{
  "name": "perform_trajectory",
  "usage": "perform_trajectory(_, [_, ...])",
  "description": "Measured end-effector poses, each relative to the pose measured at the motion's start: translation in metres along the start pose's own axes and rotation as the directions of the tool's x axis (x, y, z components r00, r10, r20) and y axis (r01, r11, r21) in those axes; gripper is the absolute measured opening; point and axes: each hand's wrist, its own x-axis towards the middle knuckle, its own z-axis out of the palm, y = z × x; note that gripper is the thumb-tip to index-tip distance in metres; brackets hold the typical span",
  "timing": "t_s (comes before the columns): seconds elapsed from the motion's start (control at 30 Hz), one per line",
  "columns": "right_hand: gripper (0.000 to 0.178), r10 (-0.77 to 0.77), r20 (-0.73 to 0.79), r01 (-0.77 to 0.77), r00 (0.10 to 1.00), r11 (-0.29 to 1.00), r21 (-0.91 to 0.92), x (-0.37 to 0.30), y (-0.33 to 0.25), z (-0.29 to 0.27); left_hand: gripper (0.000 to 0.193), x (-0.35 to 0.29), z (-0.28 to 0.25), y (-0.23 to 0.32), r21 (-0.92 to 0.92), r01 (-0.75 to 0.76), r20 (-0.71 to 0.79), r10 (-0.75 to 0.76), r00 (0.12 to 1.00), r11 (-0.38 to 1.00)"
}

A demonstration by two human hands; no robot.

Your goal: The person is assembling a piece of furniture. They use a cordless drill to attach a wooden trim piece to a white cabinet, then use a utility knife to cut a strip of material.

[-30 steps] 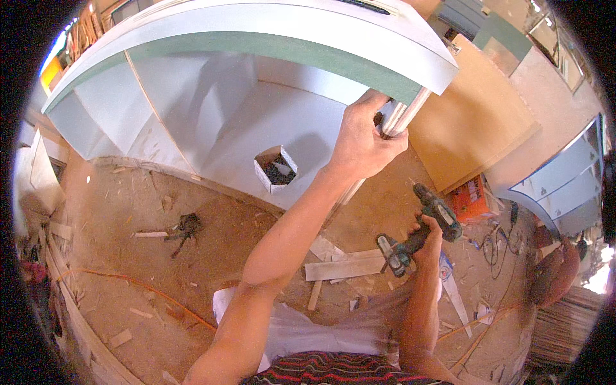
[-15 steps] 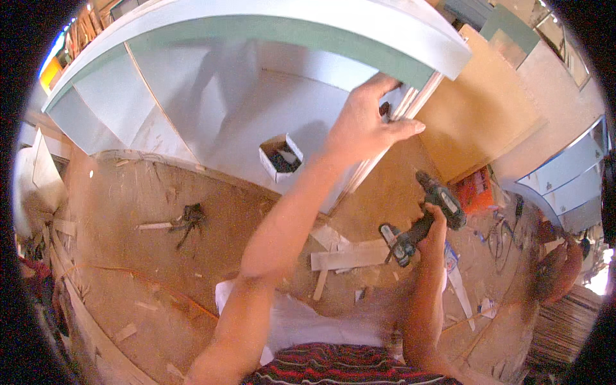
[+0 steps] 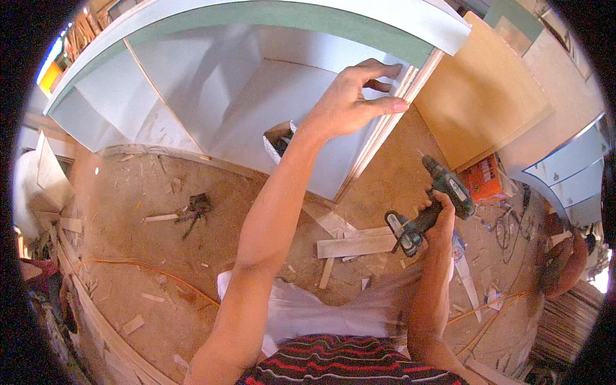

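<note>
My left hand (image 3: 351, 101) reaches to the right end of a pale blue cabinet (image 3: 237, 115) with a green band under its white curved top. Its thumb rests on the layered front edge of the side panel (image 3: 383, 133), while the fingers, a little apart, curl toward the panel's inner face. In my right hand (image 3: 443, 212) is a dark cordless drill (image 3: 443, 196), held by its handle, its bit toward the side panel but apart from it. A small open box (image 3: 280, 138) of dark small items sits inside the cabinet, partly hidden by my left forearm.
Wood offcuts (image 3: 356, 245) and a handsaw (image 3: 467, 282) lie on the dusty floor. Further left are a dark tool (image 3: 196, 208) and an orange cord (image 3: 147, 265). A brown board (image 3: 487, 96) and an orange-red box (image 3: 482, 179) stand to the right.
My left hand has shifted slightly along the side panel's edge, with its fingers now more visible. The drill in my right hand sits slightly farther right in view. The whole view has shifted a little.
</note>
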Motion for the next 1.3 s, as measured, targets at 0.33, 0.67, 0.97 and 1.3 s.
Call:
perform_trajectory(0.33, [0.017,-0.003,0.032,0.004,0.999,0.999,-0.033,-0.006,0.000,0.001,0.050,-0.003,0.007,-0.005,-0.029,-0.022,-0.059,0.020,0.998,0.999])
perform_trajectory(0.67, [0.023,-0.013,0.030,0.013,0.999,1.000,0.001,-0.009,-0.009,-0.007,0.078,-0.021,0.027,0.002,-0.102,0.245,-0.023,-0.249,0.968,0.964])
perform_trajectory(0.97, [0.026,-0.032,0.007,0.032,0.999,0.998,0.047,-0.015,-0.017,-0.018,0.098,-0.131,0.073,-0.120,0.137,0.698,0.207,-0.709,0.674,0.703])
perform_trajectory(1.3, [0.028,0.054,-0.023,-0.053,0.998,0.998,0.043,-0.031,-0.026,-0.012,0.054,-0.194,0.123,-0.195,0.232,0.691,-0.327,-0.614,0.718,0.684])
